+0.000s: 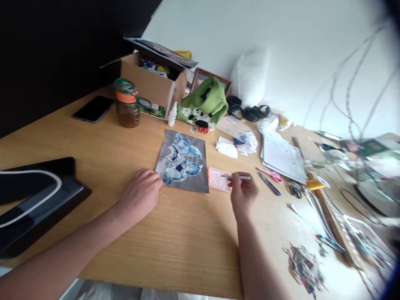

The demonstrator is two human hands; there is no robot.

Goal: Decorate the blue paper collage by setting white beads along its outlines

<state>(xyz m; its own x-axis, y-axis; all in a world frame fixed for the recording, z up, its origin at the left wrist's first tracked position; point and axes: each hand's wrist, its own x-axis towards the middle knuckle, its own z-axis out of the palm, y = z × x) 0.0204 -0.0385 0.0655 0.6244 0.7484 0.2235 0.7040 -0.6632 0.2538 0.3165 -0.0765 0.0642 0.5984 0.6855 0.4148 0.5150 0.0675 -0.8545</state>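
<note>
A grey cloth [200, 183] bearing a blue and white butterfly-like design with beads along it lies flat on the table. At its lower left edge rests my left hand [142, 189], palm down, fingers bent together on the border; the fingertips are partly hidden. My right hand [244, 191] is closed in a pinch on a slim white pen-shaped stick [245, 177]. The stick's tip points left, over a pink tray [209, 177] of small pale beads beside the cloth. A few loose beads [169, 199] lie near my left hand.
Behind the cloth stand a white bottle [172, 114], a green panda bag [204, 104], a drink jar [128, 106] and a cardboard box [150, 85]. A phone [93, 109] lies left. Pink scissors [275, 176], papers [283, 156] and a thread pile [304, 266] lie right.
</note>
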